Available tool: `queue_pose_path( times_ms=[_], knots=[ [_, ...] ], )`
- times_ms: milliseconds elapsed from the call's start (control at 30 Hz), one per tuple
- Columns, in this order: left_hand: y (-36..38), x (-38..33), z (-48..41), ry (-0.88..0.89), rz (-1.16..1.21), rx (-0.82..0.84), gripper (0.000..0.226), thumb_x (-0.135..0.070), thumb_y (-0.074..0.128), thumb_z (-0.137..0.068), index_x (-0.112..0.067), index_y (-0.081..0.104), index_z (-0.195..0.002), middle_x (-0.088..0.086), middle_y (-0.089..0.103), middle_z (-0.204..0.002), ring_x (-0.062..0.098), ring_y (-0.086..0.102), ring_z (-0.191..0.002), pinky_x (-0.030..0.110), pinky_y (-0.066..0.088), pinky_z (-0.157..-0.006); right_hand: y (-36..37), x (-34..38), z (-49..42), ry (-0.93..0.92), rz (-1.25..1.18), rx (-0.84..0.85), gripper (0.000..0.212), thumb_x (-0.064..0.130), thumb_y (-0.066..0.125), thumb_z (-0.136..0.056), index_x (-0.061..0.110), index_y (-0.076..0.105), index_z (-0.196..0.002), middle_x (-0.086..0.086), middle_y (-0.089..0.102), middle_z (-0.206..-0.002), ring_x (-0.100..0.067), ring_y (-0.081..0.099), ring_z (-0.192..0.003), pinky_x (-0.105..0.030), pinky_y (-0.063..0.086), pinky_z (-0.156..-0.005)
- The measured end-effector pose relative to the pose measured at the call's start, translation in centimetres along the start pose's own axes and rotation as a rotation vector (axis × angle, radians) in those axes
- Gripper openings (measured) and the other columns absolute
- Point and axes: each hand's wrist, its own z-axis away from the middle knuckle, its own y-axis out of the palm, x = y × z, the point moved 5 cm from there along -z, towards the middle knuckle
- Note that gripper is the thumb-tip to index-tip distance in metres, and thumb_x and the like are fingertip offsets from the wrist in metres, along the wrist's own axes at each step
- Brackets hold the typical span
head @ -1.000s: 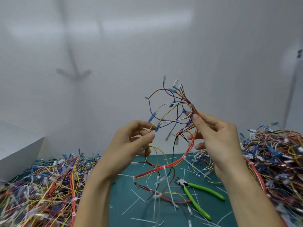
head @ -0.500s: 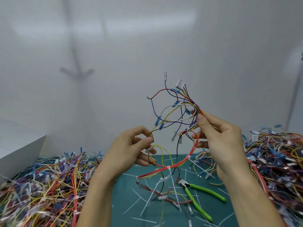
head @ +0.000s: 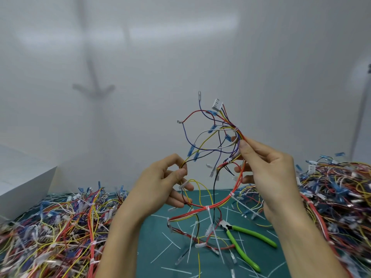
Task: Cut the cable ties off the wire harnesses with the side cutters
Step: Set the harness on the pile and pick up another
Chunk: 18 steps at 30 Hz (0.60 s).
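Above the mat (head: 152, 233), left hand (head: 160, 189) and right hand (head: 267, 173) pinch one wire harness (head: 216, 137); side cutters (head: 253, 235) lie at five o'clock.

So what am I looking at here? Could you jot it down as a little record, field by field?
Held: multicoloured wire harness with a white plastic connector, raised above the table
Left hand: pinches thin loose wires
Right hand: pinches the bundle near its top
Ties: white cable ties uncut round the red bundle
Tool: green-handled side cutters, lying untouched on the teal cutting mat
Around: heaps of coloured wires on both sides
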Motion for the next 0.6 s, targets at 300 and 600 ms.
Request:
queue_pose_path(
  times_ms=[300, 600],
  knots=[
    [-0.34, 0.01, -0.07, 0.011, 0.043, -0.054, 0.022, -0.017, 0.049, -0.102, -0.023, 0.058, -0.084, 0.011, 0.074, -0.081, 0.035, 0.074, -0.067, 0.029, 0.058, -0.055, -0.05, -0.37, -0.22, 0.018, 0.026, 0.016, 0.013, 0.024, 0.068, -0.091, 0.035, 0.075, -0.09, 0.011, 0.074, -0.071, 0.001, 0.058, -0.053, -0.018, 0.046, -0.042],
    [0.0, 0.45, 0.24, -0.066, 0.064, 0.059, 0.02, -0.022, 0.059, -0.097, -0.004, 0.061, -0.088, 0.013, 0.075, -0.086, 0.032, 0.075, -0.077, 0.028, 0.059, -0.061, -0.24, -0.78, -0.43, 0.081, -0.079, -0.006, 0.011, 0.023, 0.07, -0.088, 0.029, 0.079, -0.088, 0.01, 0.071, -0.067, -0.014, 0.053, -0.063, -0.021, 0.051, -0.047]
  ],
)
